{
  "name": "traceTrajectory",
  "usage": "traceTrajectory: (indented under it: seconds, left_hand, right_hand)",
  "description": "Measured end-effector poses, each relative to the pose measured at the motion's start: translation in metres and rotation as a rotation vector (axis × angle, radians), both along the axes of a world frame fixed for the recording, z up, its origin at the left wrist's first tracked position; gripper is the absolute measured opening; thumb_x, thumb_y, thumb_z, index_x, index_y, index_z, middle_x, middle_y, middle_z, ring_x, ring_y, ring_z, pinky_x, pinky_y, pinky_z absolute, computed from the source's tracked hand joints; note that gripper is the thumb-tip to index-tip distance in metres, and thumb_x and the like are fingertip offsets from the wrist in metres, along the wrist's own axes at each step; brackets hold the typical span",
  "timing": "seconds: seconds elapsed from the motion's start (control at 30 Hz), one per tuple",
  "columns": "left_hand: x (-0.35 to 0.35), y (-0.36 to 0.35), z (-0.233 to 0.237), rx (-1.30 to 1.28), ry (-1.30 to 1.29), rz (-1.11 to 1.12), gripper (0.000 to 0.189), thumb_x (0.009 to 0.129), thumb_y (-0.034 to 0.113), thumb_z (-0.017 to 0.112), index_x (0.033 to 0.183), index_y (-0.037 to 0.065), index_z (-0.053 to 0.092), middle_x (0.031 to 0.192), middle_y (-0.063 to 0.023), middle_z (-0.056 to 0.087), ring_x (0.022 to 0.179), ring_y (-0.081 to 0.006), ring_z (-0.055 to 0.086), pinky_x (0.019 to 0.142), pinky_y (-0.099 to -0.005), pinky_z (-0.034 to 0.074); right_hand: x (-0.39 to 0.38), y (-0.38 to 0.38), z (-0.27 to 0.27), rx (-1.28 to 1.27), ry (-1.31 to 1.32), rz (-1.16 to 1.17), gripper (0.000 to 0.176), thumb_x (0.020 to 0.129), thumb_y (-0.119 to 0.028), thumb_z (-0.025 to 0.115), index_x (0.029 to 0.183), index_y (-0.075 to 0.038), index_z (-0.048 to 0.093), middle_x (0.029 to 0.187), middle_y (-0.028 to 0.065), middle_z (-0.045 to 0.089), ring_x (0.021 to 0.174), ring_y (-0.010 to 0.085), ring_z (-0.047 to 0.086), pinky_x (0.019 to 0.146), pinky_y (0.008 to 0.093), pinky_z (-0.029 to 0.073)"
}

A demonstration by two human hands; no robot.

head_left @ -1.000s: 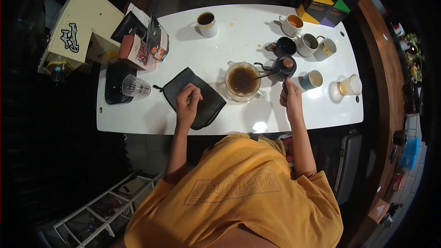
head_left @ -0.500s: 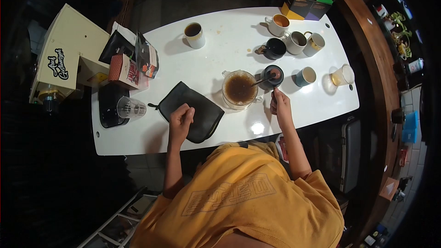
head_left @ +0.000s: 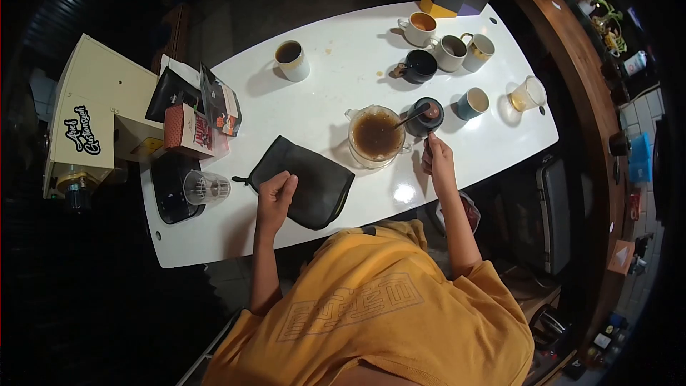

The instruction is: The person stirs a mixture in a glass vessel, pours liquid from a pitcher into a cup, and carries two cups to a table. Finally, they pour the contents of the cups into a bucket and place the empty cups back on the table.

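Note:
My right hand (head_left: 437, 156) is closed in an upright grip at the near side of a black kettle (head_left: 424, 125); its handle is mostly hidden by my fingers. A thin dark spout (head_left: 411, 116) reaches left from the kettle to the rim of a clear glass dripper (head_left: 377, 136) full of brown coffee. Whether liquid is flowing cannot be made out. My left hand (head_left: 275, 196) is a loose fist over the left edge of a black zip pouch (head_left: 307, 186); nothing shows in it.
Several mugs stand at the back right, among them a black mug (head_left: 417, 66). A blue cup (head_left: 471, 104) and a glass (head_left: 527, 94) are to the right. A coffee-filled mug (head_left: 293, 62) stands farther back. Coffee bags, a clear cup (head_left: 207, 187) and a cream grinder (head_left: 89, 111) are left.
The whole view has tilted and shifted slightly. My left hand has moved a little down and left, while my right hand and the kettle keep their places by the dripper.

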State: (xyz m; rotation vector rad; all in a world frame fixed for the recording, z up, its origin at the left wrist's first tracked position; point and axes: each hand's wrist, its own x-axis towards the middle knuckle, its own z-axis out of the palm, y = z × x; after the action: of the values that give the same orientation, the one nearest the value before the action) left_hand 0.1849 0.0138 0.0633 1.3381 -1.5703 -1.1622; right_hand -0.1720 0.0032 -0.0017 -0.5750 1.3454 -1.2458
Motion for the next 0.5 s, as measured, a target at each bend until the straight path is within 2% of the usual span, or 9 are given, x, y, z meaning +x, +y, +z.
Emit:
traceTrajectory:
  seconds: [0.37,0.47,0.5]
  left_hand:
    - [-0.003,-0.011,0.003,-0.014,-0.019,-0.040,0.038,0.100,0.018,0.053,0.067,0.004,0.039,0.060,0.0033,0.033,0.054,-0.0039,0.033,0.048,-0.0242,0.028]
    - [-0.005,-0.013,0.003,-0.019,-0.011,-0.028,0.037,0.100,0.018,0.053,0.068,0.003,0.042,0.060,0.0033,0.034,0.054,-0.0039,0.034,0.048,-0.0239,0.029]
    - [-0.006,-0.013,0.003,-0.020,-0.012,-0.028,0.037,0.100,0.018,0.053,0.068,0.003,0.042,0.060,0.0033,0.034,0.054,-0.0039,0.034,0.048,-0.0239,0.029]
  right_hand:
    - [0.005,-0.001,0.001,0.021,0.007,-0.036,0.036,0.101,-0.039,0.048,0.078,-0.011,0.046,0.054,-0.0087,0.032,0.043,0.0027,0.025,0.040,0.0227,0.018]
    - [0.003,-0.001,0.005,0.035,0.029,-0.001,0.038,0.101,-0.042,0.048,0.082,-0.009,0.051,0.054,-0.0079,0.033,0.042,0.0031,0.029,0.040,0.0223,0.020]
    - [0.000,-0.002,0.011,0.075,0.124,0.024,0.042,0.100,-0.044,0.048,0.084,-0.005,0.053,0.053,-0.0050,0.038,0.041,0.0067,0.034,0.040,0.0247,0.025]
